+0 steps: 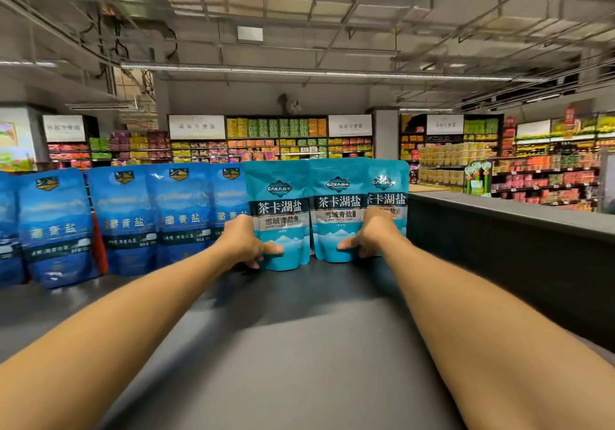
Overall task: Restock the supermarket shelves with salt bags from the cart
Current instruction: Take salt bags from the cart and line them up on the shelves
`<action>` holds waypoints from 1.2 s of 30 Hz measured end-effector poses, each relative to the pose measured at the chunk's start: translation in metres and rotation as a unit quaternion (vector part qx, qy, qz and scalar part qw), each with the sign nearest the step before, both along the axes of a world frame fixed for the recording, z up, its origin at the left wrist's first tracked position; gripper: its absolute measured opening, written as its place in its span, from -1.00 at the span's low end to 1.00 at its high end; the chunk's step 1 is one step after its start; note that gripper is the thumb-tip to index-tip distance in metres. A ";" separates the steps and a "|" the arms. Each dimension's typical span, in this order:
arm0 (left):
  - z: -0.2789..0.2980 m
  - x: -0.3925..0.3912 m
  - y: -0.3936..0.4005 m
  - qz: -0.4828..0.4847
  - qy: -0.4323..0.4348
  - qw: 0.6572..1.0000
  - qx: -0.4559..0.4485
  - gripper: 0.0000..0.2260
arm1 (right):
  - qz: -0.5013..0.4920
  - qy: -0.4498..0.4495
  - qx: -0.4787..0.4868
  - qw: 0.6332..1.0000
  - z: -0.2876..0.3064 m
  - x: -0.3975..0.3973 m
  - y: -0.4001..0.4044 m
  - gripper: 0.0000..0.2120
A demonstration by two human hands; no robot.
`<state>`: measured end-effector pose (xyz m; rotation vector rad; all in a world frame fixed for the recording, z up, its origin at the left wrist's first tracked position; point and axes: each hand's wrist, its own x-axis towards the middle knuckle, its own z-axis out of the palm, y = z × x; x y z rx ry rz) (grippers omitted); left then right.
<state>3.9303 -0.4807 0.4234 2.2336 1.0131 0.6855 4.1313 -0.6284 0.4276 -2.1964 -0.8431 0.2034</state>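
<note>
Salt bags [279, 213] upright, labels facing camera, hands gripping.

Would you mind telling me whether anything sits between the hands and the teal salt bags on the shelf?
Nothing visible does. The left hand already grips the left teal bag, and the right hand grips the middle teal bag. Both bags stand upright on the dark shelf, beside the blue bags.

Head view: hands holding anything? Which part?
Yes. Left hand grips the left teal salt bag at its lower left edge. Right hand grips the middle teal salt bag at its lower right edge. Both bags stand on the shelf.
</note>
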 end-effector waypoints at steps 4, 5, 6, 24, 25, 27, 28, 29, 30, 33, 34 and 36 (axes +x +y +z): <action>-0.004 0.009 -0.004 0.002 -0.026 0.998 -0.052 -0.53 | -0.011 -0.036 -0.019 0.999 0.002 -0.006 0.002 -0.49; -0.005 0.011 -0.005 0.009 -0.029 0.999 -0.043 -0.53 | 0.000 -0.029 -0.011 1.000 0.000 -0.006 0.002 -0.46; -0.007 0.012 -0.008 0.017 -0.028 0.999 -0.035 -0.52 | 0.002 -0.028 0.005 1.000 -0.003 -0.006 0.001 -0.43; 0.045 -0.068 -0.125 0.003 0.002 0.990 0.142 -0.76 | 0.007 -0.139 0.114 0.984 0.038 -0.090 -0.148 -0.89; 0.049 -0.072 -0.140 -0.019 -0.031 0.990 0.140 -0.73 | 0.011 -0.144 0.139 0.980 0.038 -0.106 -0.166 -0.89; 0.053 -0.077 -0.175 -0.068 -0.097 0.985 0.127 -0.71 | 0.018 -0.147 0.189 0.971 0.034 -0.141 -0.206 -0.90; 0.053 -0.079 -0.196 -0.095 -0.127 0.980 0.119 -0.70 | 0.018 -0.147 0.213 0.966 0.030 -0.157 -0.227 -0.91; 0.051 -0.079 -0.218 -0.128 -0.157 0.973 0.107 -0.71 | 0.018 -0.148 0.235 0.960 0.024 -0.173 -0.248 -0.91; 0.049 -0.080 -0.241 -0.166 -0.186 0.964 0.089 -0.72 | 0.017 -0.149 0.256 0.955 0.018 -0.188 -0.270 -0.90; 0.042 -0.082 -0.320 -0.281 -0.235 0.930 0.034 -0.72 | 0.008 -0.151 0.312 0.938 -0.008 -0.228 -0.341 -0.84; 0.037 -0.084 -0.348 -0.318 -0.243 0.916 0.014 -0.72 | -0.006 -0.152 0.326 0.933 -0.020 -0.239 -0.367 -0.83; 0.019 -0.087 -0.402 -0.389 -0.260 0.882 -0.046 -0.76 | -0.055 -0.158 0.344 0.924 -0.050 -0.258 -0.420 -0.79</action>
